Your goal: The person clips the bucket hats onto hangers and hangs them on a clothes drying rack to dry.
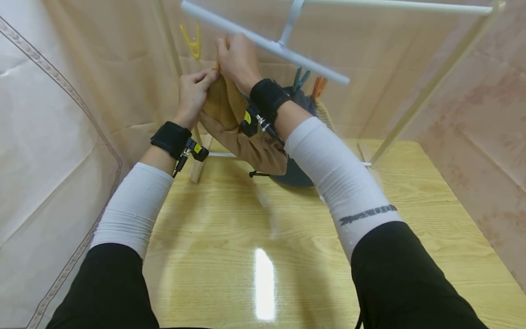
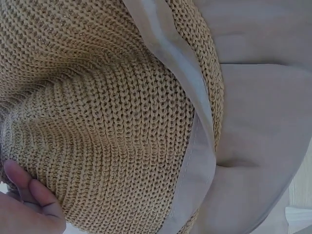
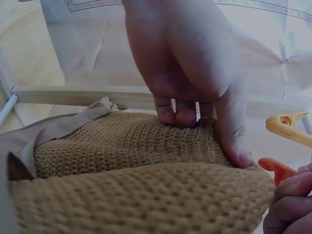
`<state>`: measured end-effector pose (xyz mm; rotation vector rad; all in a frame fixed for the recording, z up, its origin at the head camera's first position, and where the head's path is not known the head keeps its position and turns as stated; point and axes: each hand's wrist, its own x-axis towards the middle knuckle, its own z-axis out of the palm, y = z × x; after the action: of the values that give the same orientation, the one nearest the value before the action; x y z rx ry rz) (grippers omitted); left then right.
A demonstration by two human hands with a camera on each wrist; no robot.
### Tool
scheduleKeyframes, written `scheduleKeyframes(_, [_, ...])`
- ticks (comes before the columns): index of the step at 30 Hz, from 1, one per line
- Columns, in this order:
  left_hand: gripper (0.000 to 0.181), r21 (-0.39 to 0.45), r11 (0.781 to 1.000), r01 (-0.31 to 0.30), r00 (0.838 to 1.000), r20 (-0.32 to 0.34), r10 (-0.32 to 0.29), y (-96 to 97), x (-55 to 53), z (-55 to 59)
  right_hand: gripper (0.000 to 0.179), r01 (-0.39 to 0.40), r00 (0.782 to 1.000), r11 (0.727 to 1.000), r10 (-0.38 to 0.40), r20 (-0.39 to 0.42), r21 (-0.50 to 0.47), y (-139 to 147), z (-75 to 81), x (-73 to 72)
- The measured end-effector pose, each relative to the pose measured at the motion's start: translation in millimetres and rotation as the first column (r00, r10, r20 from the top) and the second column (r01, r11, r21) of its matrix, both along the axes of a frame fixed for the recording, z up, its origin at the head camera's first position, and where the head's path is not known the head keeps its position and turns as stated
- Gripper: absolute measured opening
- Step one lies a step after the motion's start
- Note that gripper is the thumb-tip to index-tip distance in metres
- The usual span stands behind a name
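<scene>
A tan knitted hat with a beige fabric brim hangs below the white bar of a hanger. My left hand pinches the hat's upper edge between thumb and fingers; its thumb presses the knit in the right wrist view. Beside it, my right hand grips an orange clothespin right at the edge of the hat. Most of that clothespin is hidden by the fingers. A yellow clothespin hangs left of both hands.
Under the bar's right part, a blue clothespin and another orange clothespin hang at a grey cloth part. A pale rack post stands at right on the wooden table. Beige curtains surround the back.
</scene>
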<state>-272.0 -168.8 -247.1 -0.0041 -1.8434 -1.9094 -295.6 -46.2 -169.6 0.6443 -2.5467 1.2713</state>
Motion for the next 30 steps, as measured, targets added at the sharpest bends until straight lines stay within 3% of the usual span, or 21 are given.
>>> scheduleKeyframes(5, [0.014, 0.057, 0.998, -0.011, 1.0, 0.002, 0.011, -1.0, -0.4, 1.4, 0.049, 0.003, 1.0, 0.999, -0.003, 0.004, 0.036, 0.8, -1.1, -1.1])
scheduleKeyframes(15, [0.023, 0.028, 1.0, 0.007, 1.0, -0.02, -0.006, 2.3, -3.6, -4.7, 0.052, -0.011, 1.0, 0.995, 0.013, -0.023, 0.095, 10.0, -4.7, -5.8])
scheduleKeyframes(21, [0.023, 0.012, 1.0, -0.004, 1.0, -0.008, 0.004, 3.8, -5.5, -9.1, 0.058, -0.005, 0.999, 0.998, 0.008, -0.046, 0.063, 13.3, -12.7, -5.4])
scheduleKeyframes(26, [0.02, -0.012, 1.0, -0.014, 0.999, -0.03, 0.014, 5.2, -8.5, -9.9, 0.058, 0.014, 1.0, 0.998, -0.013, -0.011, 0.062, 17.0, -14.7, -6.1])
scheduleKeyframes(30, [0.018, -0.037, 0.999, -0.021, 0.998, -0.058, 0.019, 4.7, -10.0, -9.3, 0.054, -0.015, 1.0, 0.996, 0.013, 0.021, 0.085, 22.0, -15.6, -6.1])
